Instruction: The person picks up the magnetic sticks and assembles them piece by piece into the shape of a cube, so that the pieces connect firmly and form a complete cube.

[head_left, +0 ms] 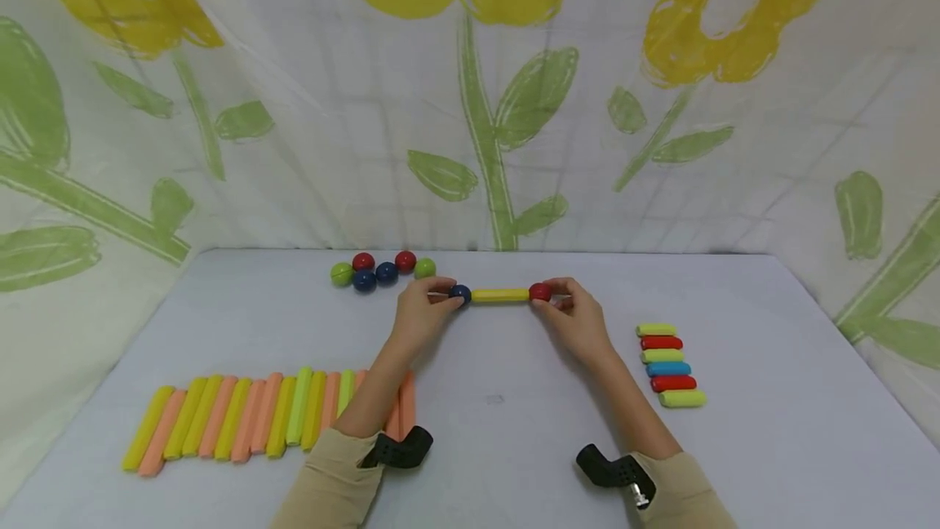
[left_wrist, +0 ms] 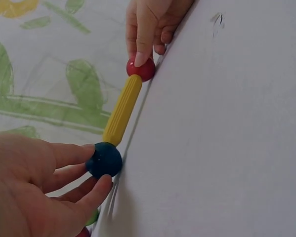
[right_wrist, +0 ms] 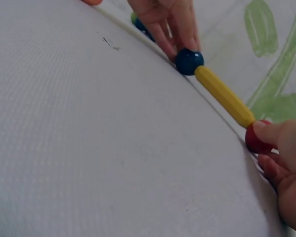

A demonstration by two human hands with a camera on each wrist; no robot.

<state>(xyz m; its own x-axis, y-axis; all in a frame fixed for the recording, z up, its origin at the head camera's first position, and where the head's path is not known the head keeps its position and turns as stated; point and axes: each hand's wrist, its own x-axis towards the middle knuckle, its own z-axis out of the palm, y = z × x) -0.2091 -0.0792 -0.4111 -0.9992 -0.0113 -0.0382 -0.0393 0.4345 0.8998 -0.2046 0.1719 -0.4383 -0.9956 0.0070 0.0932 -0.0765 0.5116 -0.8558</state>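
Note:
A yellow ridged rod [head_left: 500,295] lies level between a dark blue ball [head_left: 459,294] at its left end and a red ball [head_left: 539,292] at its right end. Thumb and fingers of my left hand [head_left: 423,313] pinch the blue ball. On the other side, my right hand [head_left: 578,317] holds the red ball between thumb and fingers. The left wrist view shows the rod [left_wrist: 122,111] meeting both balls, end to end. In the right wrist view the right thumb presses on the red ball [right_wrist: 258,138].
Several loose balls, red, green and blue [head_left: 364,281], sit at the table's back left. A row of long yellow, orange and green rods [head_left: 250,415] lies front left, partly behind my left forearm. Short coloured rods [head_left: 668,368] form a column at right. A flowered cloth [head_left: 470,104] hangs behind.

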